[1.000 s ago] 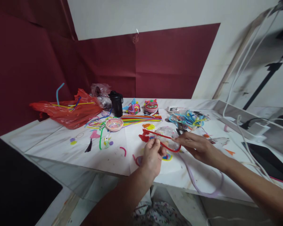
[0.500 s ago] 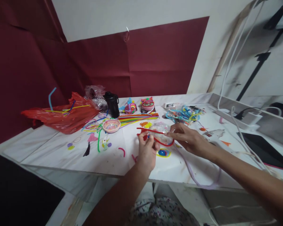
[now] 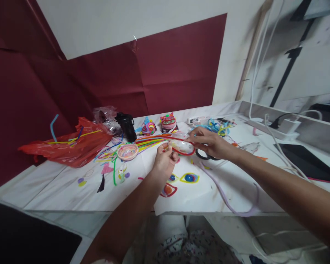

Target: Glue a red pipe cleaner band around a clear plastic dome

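A red pipe cleaner (image 3: pixel 187 154), bent into a loop, is held above the white table. My left hand (image 3: pixel 165 158) pinches one end of it between thumb and fingertips. My right hand (image 3: pixel 209 142) has its fingers closed on the upper strand near the bend. Black scissor handles (image 3: pixel 202 154) show just below my right hand, partly hidden by it. On the paper below lie a blue eye shape with a yellow outline (image 3: pixel 189 178) and an orange shape edged in red (image 3: pixel 168 190).
Coloured pipe cleaners (image 3: pixel 151 141), a pink bowl (image 3: pixel 128 151), a black bottle (image 3: pixel 126 126) and a red plastic bag (image 3: pixel 71 145) are at the left and centre. A lilac strip (image 3: pixel 222 194) curves near the front edge. A black tablet (image 3: pixel 309 161) and cables lie right.
Both hands have risen away from the paper with the red pipe cleaner, uncovering the eye shapes and the orange piece. The scissor handles now show. The view has shifted slightly.
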A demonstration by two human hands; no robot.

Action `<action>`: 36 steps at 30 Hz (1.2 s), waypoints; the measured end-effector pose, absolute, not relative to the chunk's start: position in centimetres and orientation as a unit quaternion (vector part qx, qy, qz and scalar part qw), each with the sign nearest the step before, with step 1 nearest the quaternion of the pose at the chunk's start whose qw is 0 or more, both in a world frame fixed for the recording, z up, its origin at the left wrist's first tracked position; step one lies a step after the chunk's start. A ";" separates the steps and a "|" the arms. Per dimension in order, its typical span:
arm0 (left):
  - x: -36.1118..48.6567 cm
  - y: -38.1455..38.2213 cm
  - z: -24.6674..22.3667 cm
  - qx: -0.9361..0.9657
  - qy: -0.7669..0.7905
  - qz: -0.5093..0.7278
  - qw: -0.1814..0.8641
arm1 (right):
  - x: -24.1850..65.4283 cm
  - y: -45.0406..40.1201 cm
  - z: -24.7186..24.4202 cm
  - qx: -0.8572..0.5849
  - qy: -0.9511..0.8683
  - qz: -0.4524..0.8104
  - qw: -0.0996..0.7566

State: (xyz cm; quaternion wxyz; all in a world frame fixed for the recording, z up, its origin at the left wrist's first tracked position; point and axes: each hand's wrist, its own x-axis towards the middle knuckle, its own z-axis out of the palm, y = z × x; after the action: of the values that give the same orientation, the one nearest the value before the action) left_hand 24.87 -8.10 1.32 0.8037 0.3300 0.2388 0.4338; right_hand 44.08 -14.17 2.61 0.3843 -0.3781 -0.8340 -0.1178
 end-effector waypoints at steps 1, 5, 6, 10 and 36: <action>25.1 -8.0 1.3 0.332 0.235 0.429 0.807 | 44.4 -14.2 2.6 -0.378 -0.834 -0.120 0.384; 25.9 -8.1 1.0 0.333 0.220 0.410 0.820 | 45.8 -14.7 2.4 -0.383 -0.830 -0.117 0.387; 26.1 -8.2 0.9 0.333 0.221 0.407 0.821 | 46.0 -14.8 2.3 -0.383 -0.829 -0.111 0.392; 26.7 -8.4 0.5 0.323 0.236 0.399 0.825 | 47.0 -15.3 1.6 -0.420 -0.791 -0.044 0.443; 27.9 -8.8 -1.2 0.342 0.269 0.346 0.831 | 44.7 -17.6 -2.7 -0.431 -0.257 0.479 0.720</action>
State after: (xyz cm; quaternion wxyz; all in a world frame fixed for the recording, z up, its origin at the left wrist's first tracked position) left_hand 27.93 -8.75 -1.17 0.8311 0.3423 0.2693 0.3459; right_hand 44.72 -17.63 -2.75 0.7199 -0.4310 -0.2572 0.4795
